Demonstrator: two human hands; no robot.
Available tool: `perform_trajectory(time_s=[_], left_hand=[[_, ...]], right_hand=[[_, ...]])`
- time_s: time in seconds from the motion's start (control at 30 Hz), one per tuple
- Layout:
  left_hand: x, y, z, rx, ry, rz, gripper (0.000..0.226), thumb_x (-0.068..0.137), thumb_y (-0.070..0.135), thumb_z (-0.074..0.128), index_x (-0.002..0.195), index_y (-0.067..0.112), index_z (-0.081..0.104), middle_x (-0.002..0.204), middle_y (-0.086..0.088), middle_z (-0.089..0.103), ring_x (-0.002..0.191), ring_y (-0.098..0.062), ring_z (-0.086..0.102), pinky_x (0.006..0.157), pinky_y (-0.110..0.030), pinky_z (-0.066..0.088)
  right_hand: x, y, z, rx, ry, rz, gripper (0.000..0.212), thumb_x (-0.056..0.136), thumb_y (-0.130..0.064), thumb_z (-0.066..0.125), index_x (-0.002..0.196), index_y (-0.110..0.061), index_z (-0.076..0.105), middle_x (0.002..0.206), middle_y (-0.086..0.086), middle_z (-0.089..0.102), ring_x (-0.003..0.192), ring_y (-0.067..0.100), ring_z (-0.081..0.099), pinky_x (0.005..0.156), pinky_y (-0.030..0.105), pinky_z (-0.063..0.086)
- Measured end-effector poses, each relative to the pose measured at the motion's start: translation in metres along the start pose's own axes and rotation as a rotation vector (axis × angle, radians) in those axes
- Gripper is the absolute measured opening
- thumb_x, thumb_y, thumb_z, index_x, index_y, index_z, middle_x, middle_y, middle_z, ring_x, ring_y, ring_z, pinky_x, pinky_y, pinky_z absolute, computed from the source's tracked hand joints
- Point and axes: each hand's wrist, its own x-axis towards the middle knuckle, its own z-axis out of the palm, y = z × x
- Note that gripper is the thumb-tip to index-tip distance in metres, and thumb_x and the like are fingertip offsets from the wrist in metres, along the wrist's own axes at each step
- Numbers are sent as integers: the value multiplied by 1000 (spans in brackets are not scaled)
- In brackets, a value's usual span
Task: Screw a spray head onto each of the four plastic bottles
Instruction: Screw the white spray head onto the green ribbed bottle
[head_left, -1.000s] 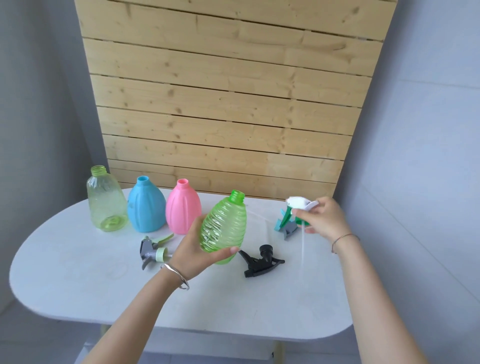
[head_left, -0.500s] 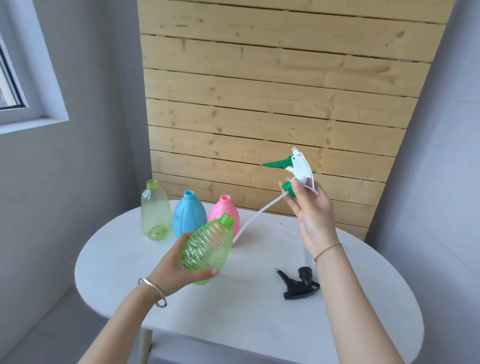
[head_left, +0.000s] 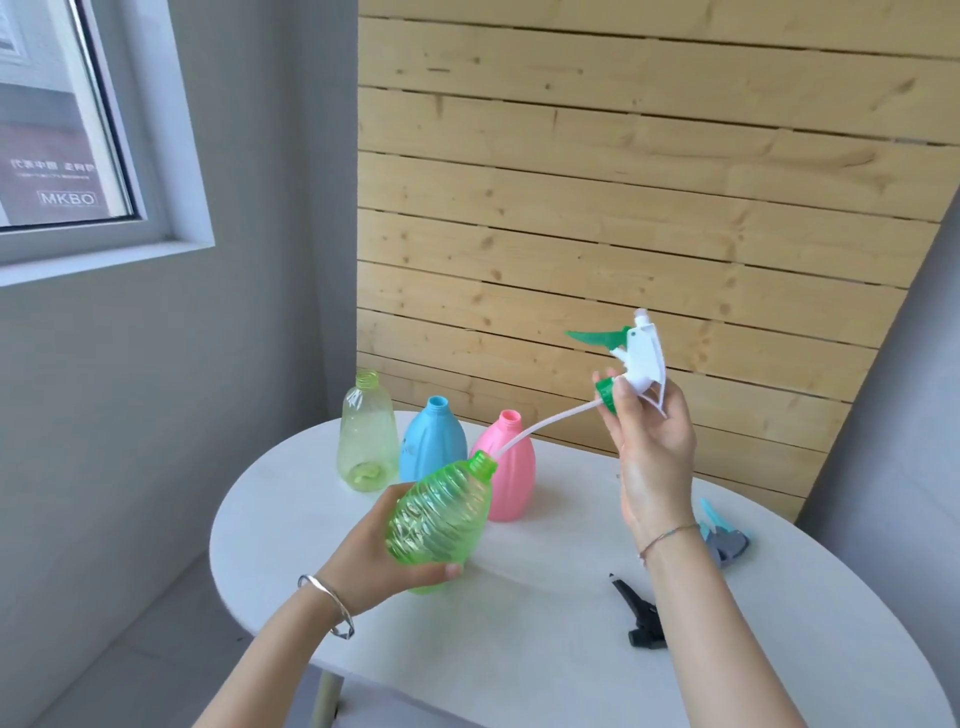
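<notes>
The wooden slat wall (head_left: 623, 208) fills the upper right of the frame, pale planks with knots, and a grey-framed window (head_left: 78, 130) sits in the upper left. Below them the white oval table (head_left: 519, 649) spreads across the lower half, smooth and matte.

My left arm comes up from the bottom left, a silver bangle (head_left: 332, 605) on the wrist. My left hand (head_left: 374, 561) is curled from below around the ribbed green bottle (head_left: 439, 512), thumb pressed along its lower side, the bottle tilted so its open neck points up and right, lifted clear of the table.

My right arm rises from the bottom right, forearm nearly upright, a thin cord bracelet (head_left: 667, 535) at the wrist. My right hand (head_left: 654, 447) is raised at centre right, fingers closed on the white and green spray head (head_left: 636, 358), pinching its green collar and white body, trigger pointing left. Its thin white dip tube (head_left: 545, 423) curves down and left, the tip at the green bottle's mouth.

Behind, at centre left, three bottles stand upright and uncapped: a clear yellow-green bottle (head_left: 366, 434), a blue bottle (head_left: 432, 447) and a pink bottle (head_left: 506, 470), both opaque and fluted.

A black spray head (head_left: 639, 613) lies on the table at lower right, partly behind my forearm; a blue and grey spray head (head_left: 724, 535) lies further right.
</notes>
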Motion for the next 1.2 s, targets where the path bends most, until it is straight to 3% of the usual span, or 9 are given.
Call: perform_trajectory(time_s=[0.17, 0.4, 0.57, 0.67, 0.77, 0.87, 0.97, 1.07, 1.2], left_hand=[[0, 11, 10, -41, -47, 48, 73, 54, 35, 88, 113, 46, 45, 112, 16, 62, 100, 16, 54, 76, 2, 40], [1, 22, 16, -185, -82, 35, 79, 49, 44, 84, 120, 35, 51, 116, 8, 65, 107, -2, 61, 90, -19, 48], [0, 24, 20, -390, -228, -64, 73, 49, 60, 82, 114, 39, 59, 115, 10, 70, 110, -11, 63, 87, -23, 52], [-2, 24, 25, -584, -377, -170, 70, 47, 64, 81, 110, 35, 66, 110, 6, 73, 103, -14, 68, 77, -27, 56], [-1, 23, 33, -680, -400, -199, 66, 46, 63, 81, 105, 37, 69, 108, 3, 73, 100, -19, 69, 76, -34, 58], [0, 24, 38, -582, -302, -119, 80, 48, 60, 83, 120, 35, 57, 118, 6, 69, 110, -15, 64, 86, -33, 54], [-1, 24, 45, -298, -223, -17, 80, 52, 50, 85, 122, 37, 48, 119, 12, 65, 112, -4, 60, 94, -25, 49], [-3, 15, 51, -154, -199, -2, 80, 54, 37, 87, 121, 31, 46, 114, 12, 63, 100, 6, 60, 83, -10, 47], [-4, 6, 58, -96, -172, 40, 81, 56, 25, 90, 122, 26, 43, 111, 9, 61, 94, 10, 60, 74, -4, 44]], right_hand=[[-21, 25, 9, -159, -230, 182, 19, 88, -9, 59, 107, -14, 61, 97, -3, 73, 94, 13, 67, 89, 27, 52], [-29, 28, -3, -238, -390, 337, 23, 84, -4, 64, 105, 4, 64, 92, -5, 75, 84, 0, 68, 73, 10, 49], [-27, 24, -10, -213, -421, 421, 33, 83, -24, 62, 105, 0, 66, 109, 14, 70, 100, 16, 66, 94, 27, 48], [-26, 19, -12, -92, -490, 498, 38, 76, -37, 63, 100, -8, 67, 105, 6, 71, 98, 15, 66, 92, 25, 51], [-27, 19, -9, -74, -468, 467, 48, 76, -38, 63, 104, 0, 62, 102, 4, 69, 97, 17, 62, 92, 31, 48], [-29, 20, -6, -85, -417, 430, 47, 78, -33, 61, 108, 4, 60, 105, 13, 64, 98, 22, 59, 93, 36, 46], [-33, 24, -6, -244, -472, 420, 30, 80, -26, 65, 98, -2, 66, 95, 5, 72, 87, 13, 65, 78, 21, 51], [-45, 33, -10, -302, -528, 447, 23, 86, -4, 61, 106, 5, 64, 102, 4, 73, 90, 3, 69, 76, 14, 51], [-57, 35, -17, -315, -545, 456, 18, 87, 1, 59, 103, -6, 63, 110, 11, 68, 91, -1, 68, 76, 10, 49]])
